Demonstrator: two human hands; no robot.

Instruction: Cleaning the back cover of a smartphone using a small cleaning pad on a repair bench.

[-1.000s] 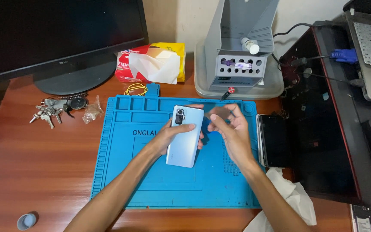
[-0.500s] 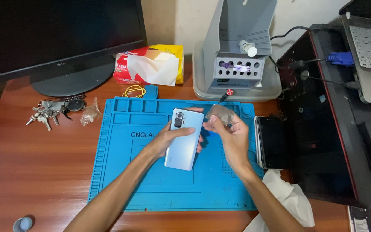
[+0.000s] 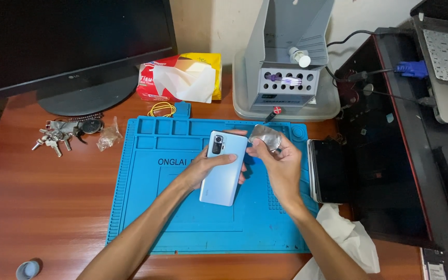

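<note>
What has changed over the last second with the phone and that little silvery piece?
Very little. The left hand keeps its grip on the light blue phone, back side up, over the blue mat. The right hand keeps pinching the silvery piece, now tilted a bit more upright beside the phone's top. Keys, tissue pack and black phone stayed put.

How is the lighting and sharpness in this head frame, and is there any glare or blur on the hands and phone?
Head view: even, soft light, with only faint shadows under the forearms on the blue mat. The light blue phone in the left hand is sharp, with a mild sheen. The silvery piece in the right hand glints and looks slightly soft. The monitor stays dark.
</note>
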